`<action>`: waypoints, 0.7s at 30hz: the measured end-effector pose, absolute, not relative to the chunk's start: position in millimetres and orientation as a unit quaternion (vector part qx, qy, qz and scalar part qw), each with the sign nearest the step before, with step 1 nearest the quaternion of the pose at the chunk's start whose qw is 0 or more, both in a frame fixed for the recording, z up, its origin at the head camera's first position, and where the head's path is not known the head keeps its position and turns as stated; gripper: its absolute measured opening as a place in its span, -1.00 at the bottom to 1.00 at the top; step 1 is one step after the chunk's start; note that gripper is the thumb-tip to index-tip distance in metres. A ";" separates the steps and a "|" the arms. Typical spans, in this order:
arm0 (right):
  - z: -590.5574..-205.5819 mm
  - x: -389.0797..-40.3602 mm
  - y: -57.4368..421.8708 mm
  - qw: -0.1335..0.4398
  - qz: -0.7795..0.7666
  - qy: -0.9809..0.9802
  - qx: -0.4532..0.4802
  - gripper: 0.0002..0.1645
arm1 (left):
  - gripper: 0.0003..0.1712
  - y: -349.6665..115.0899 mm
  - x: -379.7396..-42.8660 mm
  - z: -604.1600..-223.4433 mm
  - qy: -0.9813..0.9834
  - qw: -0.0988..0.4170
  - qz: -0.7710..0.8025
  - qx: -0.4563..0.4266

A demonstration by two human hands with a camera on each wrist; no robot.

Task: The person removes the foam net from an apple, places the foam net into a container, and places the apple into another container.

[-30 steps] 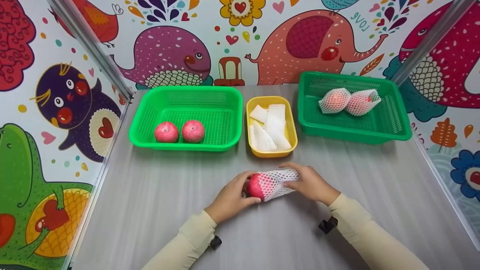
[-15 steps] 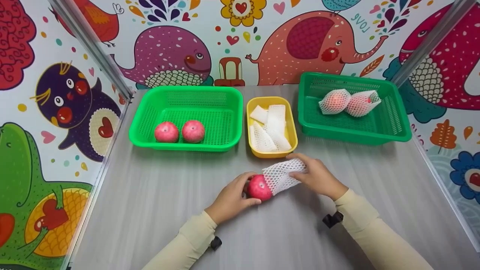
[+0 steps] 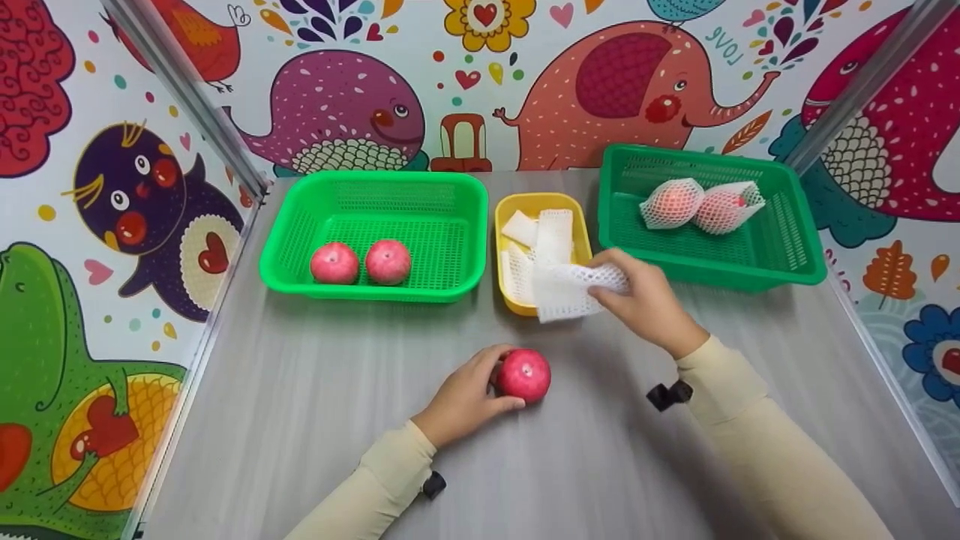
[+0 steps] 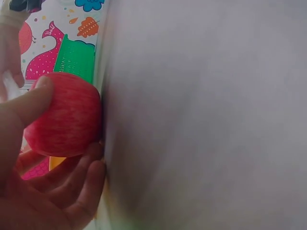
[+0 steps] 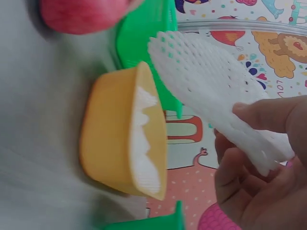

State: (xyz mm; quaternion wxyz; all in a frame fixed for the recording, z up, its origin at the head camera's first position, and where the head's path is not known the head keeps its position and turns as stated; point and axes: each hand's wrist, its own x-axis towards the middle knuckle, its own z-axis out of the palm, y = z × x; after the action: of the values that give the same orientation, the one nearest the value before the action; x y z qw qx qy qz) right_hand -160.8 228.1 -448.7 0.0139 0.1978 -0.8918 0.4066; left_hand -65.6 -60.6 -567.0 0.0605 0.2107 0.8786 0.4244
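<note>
A bare red apple (image 3: 525,375) rests on the table, and my left hand (image 3: 471,396) holds it from the left. In the left wrist view the thumb lies over the apple (image 4: 67,115) and the fingers curl beneath it. My right hand (image 3: 646,300) pinches a white foam net sleeve (image 3: 574,291) above the front of the yellow basket (image 3: 517,306). The right wrist view shows that sleeve (image 5: 206,81) between thumb and fingers, its wide end free. More white sleeves (image 3: 553,232) lie in the yellow basket.
At the left, a bright green basket (image 3: 450,289) holds two bare apples (image 3: 361,262). A darker green basket (image 3: 780,277) at the back right holds two apples in net sleeves (image 3: 697,205). Printed wall panels (image 3: 465,75) enclose the grey table (image 3: 315,375).
The net sleeve has come off the apple. My right hand has carried it up and back, over the yellow basket's front edge. The left hand keeps its hold on the apple.
</note>
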 end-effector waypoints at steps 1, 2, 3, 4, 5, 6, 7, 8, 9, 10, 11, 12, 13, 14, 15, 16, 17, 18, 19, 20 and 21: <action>-445.9 -165.0 227.0 0.030 0.407 -0.892 0.194 -0.63 | -0.10 -60.4 -65.4 -567.0 0.879 0.062 0.423 0.209; -443.8 -169.7 225.6 0.049 0.408 -0.891 0.191 -0.64 | -0.10 -59.9 -65.4 -566.8 0.880 0.061 0.423 0.209; -442.1 -174.4 224.0 0.066 0.408 -0.891 0.187 -0.66 | -0.10 -59.5 -65.4 -566.6 0.881 0.061 0.421 0.209; -440.7 -179.1 222.0 0.084 0.406 -0.892 0.181 -0.67 | -0.11 -59.1 -65.3 -566.6 0.882 0.060 0.418 0.208; -440.2 -184.0 220.0 0.104 0.401 -0.893 0.177 -0.68 | -0.11 -58.6 -65.4 -566.6 0.883 0.060 0.417 0.207; -439.9 -188.9 217.8 0.122 0.396 -0.894 0.173 -0.70 | -0.11 -58.1 -65.5 -566.8 0.883 0.061 0.416 0.207; -440.9 -194.0 215.9 0.138 0.389 -0.895 0.169 -0.71 | -0.11 -57.6 -65.4 -566.9 0.884 0.061 0.415 0.207; -441.9 -198.7 213.8 0.153 0.381 -0.896 0.169 -0.72 | -0.11 -57.2 -65.4 -567.0 0.884 0.062 0.414 0.208; -443.1 -203.1 211.8 0.164 0.373 -0.898 0.167 -0.73 | -0.11 -57.1 -65.3 -567.2 0.885 0.063 0.413 0.207; -444.6 -207.2 209.9 0.172 0.363 -0.901 0.165 -0.73 | -0.10 -56.8 -65.2 -567.2 0.884 0.063 0.414 0.207; -446.3 -211.2 208.0 0.178 0.353 -0.904 0.165 -0.73 | -0.10 -56.7 -65.1 -567.1 0.884 0.062 0.416 0.206; -448.1 -215.0 206.0 0.179 0.345 -0.907 0.164 -0.73 | -0.10 -56.7 -65.1 -567.2 0.884 0.061 0.416 0.206; -450.3 -218.8 204.2 0.178 0.335 -0.911 0.164 -0.72 | -0.10 -56.7 -65.1 -567.1 0.883 0.060 0.417 0.205; -452.3 -222.4 202.5 0.178 0.323 -0.914 0.167 -0.70 | -0.10 -56.8 -65.1 -567.1 0.883 0.059 0.418 0.205; -455.1 -226.3 201.1 0.175 0.313 -0.918 0.168 -0.69 | -0.10 -56.8 -65.1 -567.1 0.883 0.057 0.418 0.205; -458.2 -230.4 200.1 0.172 0.301 -0.922 0.170 -0.68 | -0.10 -56.9 -65.1 -567.1 0.883 0.057 0.419 0.204; -461.8 -234.7 199.5 0.171 0.291 -0.925 0.174 -0.67 | -0.10 -57.1 -65.1 -567.1 0.883 0.056 0.419 0.203; -465.7 -239.0 199.1 0.170 0.279 -0.928 0.177 -0.66 | -0.10 -57.2 -65.2 -567.2 0.883 0.056 0.419 0.203; -469.9 -243.2 199.0 0.169 0.268 -0.931 0.181 -0.65 | -0.10 -57.3 -65.1 -567.2 0.883 0.058 0.418 0.203; -474.2 -247.1 198.9 0.167 0.257 -0.934 0.185 -0.65 | -0.10 -57.4 -65.1 -567.2 0.884 0.060 0.419 0.202; -478.4 -250.5 198.8 0.163 0.245 -0.937 0.187 -0.65 | -0.10 -57.5 -65.1 -567.2 0.884 0.062 0.418 0.201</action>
State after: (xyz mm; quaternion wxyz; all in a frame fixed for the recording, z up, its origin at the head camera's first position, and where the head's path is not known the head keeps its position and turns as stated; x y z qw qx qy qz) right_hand -250.5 198.8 -478.4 0.1631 0.1872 -0.9371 0.2452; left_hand -65.1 -57.5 -567.2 0.0616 0.2007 0.8839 0.4179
